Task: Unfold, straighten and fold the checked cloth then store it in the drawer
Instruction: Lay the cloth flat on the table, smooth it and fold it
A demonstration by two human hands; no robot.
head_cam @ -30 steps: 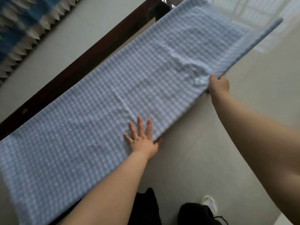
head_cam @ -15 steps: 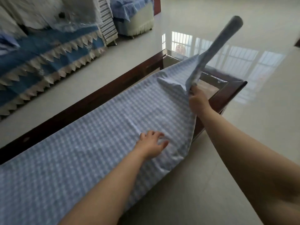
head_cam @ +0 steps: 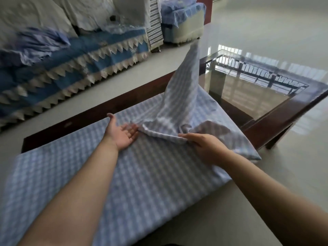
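Head view: the checked cloth [head_cam: 142, 174] lies stretched along the dark-framed glass table [head_cam: 276, 110], covering most of its near length and hanging over the near edge. Its far end is off the surface, folded toward the middle, with one corner standing up in a tall peak above the glass. The right hand [head_cam: 204, 148] pinches the folded edge of that raised end, fingers curled round the fabric, low over the flat layer. The left hand [head_cam: 122, 134] is spread open, palm turned up, fingers straight, their tips tucked at the lifted fold where it meets the flat cloth; it grips nothing. Beyond the table stands a sofa [head_cam: 71, 55] with a blue cover edged in white points, slightly blurred. Pale glossy floor [head_cam: 266, 23] all around.
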